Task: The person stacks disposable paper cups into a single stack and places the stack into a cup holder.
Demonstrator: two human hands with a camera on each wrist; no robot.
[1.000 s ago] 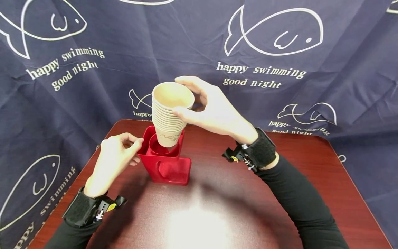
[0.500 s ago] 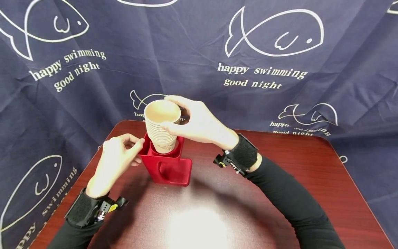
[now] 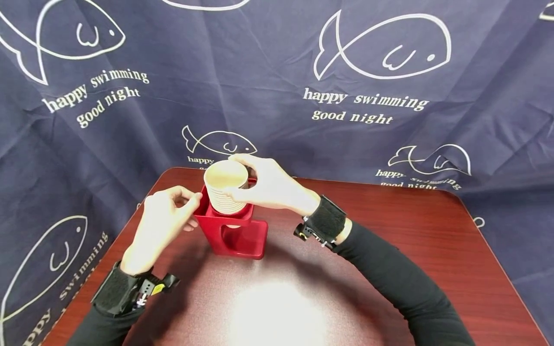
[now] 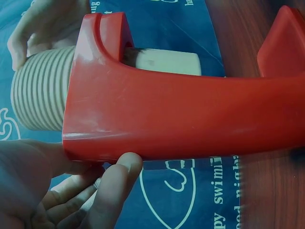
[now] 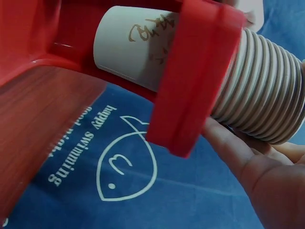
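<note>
A stack of paper cups [image 3: 226, 199] stands upright in the ring at the top of a red plastic cup holder [image 4: 167, 109]. My right hand [image 3: 277, 185] grips the stack near its upper rims, thumb on the near side and fingers behind. In the right wrist view the lowest cup [image 5: 136, 45], with brown print, sticks out below the ring, while the ribbed rims stay above it. My left hand [image 3: 166, 211] pinches the holder's left upper edge between thumb and fingers. The holder's ring is mostly hidden by the cups in the head view.
The holder stands on a reddish-brown wooden table [image 3: 368, 250] towards its back left. A dark blue curtain [image 3: 277, 62] with white fish prints hangs behind the table. Bright light glares off the table front. Each wrist carries a black strap with a small camera.
My right hand has lowered the cup stack, moving down and slightly left, from above the holder into its ring. My left hand has stayed on the holder's edge.
</note>
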